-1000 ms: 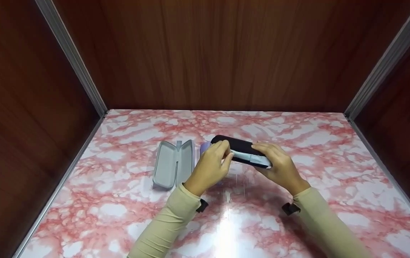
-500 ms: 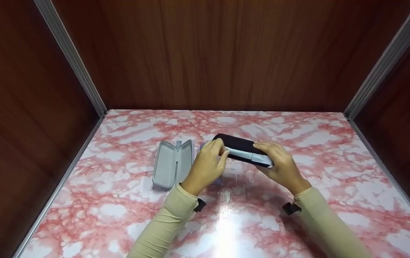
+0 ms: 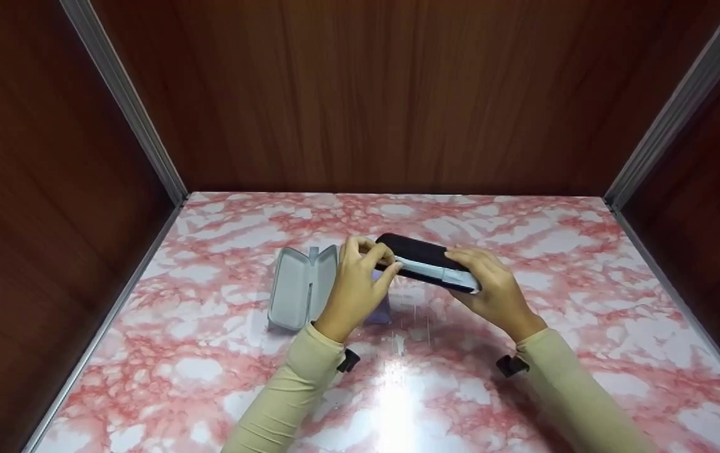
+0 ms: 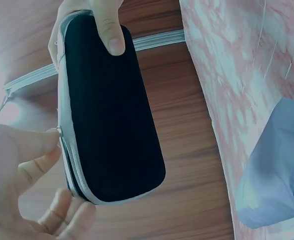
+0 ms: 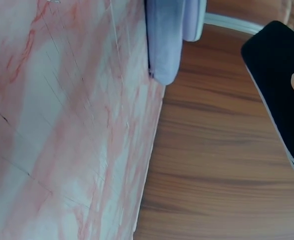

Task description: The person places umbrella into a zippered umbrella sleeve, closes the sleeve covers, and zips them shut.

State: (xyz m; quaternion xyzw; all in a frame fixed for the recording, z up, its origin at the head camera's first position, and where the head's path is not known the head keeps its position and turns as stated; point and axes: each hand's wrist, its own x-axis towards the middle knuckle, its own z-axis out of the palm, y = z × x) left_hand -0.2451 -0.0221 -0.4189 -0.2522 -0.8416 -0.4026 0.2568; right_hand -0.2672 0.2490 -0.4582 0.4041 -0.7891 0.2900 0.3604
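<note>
A black case (image 3: 420,251) with a pale zipper edge is held up above the table, tilted down to the right. My right hand (image 3: 492,292) grips its right end, thumb across the black face in the left wrist view. At the zipper edge my left hand (image 3: 357,283) pinches a small piece between thumb and forefinger (image 4: 49,137); the seam is parted near that hand's lower fingers. In the right wrist view the black case (image 5: 281,85) shows at the right edge.
An open grey case (image 3: 291,292) lies on the marbled table (image 3: 209,377), left of my left hand. Partly behind that hand is a purple object (image 3: 380,309). Brown wood panels (image 3: 360,94) with metal corner strips enclose the table at the back and sides.
My left hand has moved left along the zipper edge, its fingers spread more. The black case has shifted slightly up and right. More of the purple object shows beside my left hand.
</note>
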